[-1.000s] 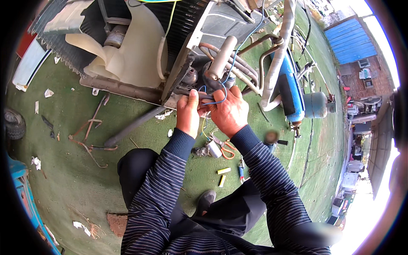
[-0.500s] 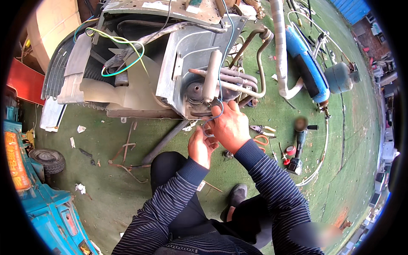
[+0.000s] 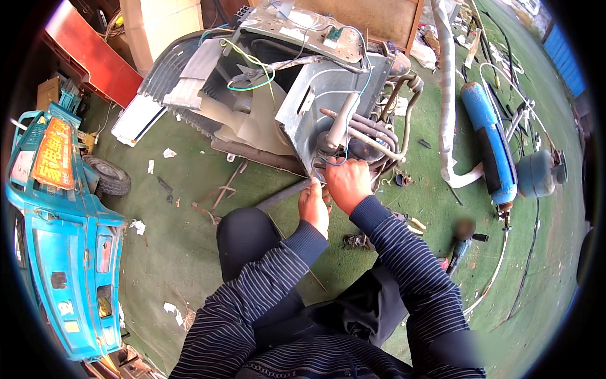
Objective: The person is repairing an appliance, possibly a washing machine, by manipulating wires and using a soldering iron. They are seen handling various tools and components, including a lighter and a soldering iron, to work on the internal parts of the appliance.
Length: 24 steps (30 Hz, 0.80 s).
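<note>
The blue wire (image 3: 360,94) runs down the opened unit (image 3: 331,79) to both hands, near its lower corner. The left hand (image 3: 314,207) is loosely curled; the right hand (image 3: 349,183) bends over beside it (fingertips partly hidden, so I cannot tell what either grips). Pipes (image 3: 379,146) curve just beyond.

2 white-striped navy sleeves (image 3: 255,294) have plain cuffs (image 3: 368,213); the trousers (image 3: 248,239) are black.

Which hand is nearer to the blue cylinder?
The right hand: it is left of the blue cylinder, across a gap; the left hand is farther left and slightly lower in view.
</note>
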Available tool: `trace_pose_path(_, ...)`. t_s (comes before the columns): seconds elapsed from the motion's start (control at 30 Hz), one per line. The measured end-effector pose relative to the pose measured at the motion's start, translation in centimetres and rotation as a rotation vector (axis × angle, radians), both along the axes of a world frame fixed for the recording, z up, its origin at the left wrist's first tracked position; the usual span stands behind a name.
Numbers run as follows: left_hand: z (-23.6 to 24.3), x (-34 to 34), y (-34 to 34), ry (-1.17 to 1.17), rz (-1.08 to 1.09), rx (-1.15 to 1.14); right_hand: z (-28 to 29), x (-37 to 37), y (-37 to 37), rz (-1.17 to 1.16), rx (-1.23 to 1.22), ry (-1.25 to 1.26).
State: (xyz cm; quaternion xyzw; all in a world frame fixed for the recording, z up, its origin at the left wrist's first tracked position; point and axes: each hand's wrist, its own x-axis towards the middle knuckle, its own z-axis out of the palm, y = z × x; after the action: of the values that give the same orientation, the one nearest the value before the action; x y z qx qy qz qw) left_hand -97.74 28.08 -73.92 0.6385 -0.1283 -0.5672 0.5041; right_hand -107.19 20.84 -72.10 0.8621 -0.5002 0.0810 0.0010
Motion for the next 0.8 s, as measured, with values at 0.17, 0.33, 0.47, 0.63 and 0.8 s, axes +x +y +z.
trace_pose_path(0.17, 0.9, -0.3, -3.2, 0.305, 0.07, 0.017, -0.3, 1.1, -0.3, -0.041, -0.026, -0.046)
trace_pose_path(0.33, -1.6, 1.8, -5.8, 0.622, -0.147, -0.146, -1.5, 0.9, 0.0, -0.024, -0.151, -0.138)
trace_pose_path(0.47, -5.0, 1.9, -6.6, 0.709, -0.104, -0.235, -1.2, 1.3, 0.1, -0.055, -0.165, -0.132)
trace_pose_path(0.63, -6.5, 2.2, -6.9, 0.839, -0.16, -0.287, -1.2, 1.9, 0.0, -0.143, -0.141, -0.178)
trace_pose_path(0.8, -5.4, 3.0, -7.4, 0.83, -0.219, -0.337, -1.4, 2.8, -0.6, -0.228, -0.152, -0.155)
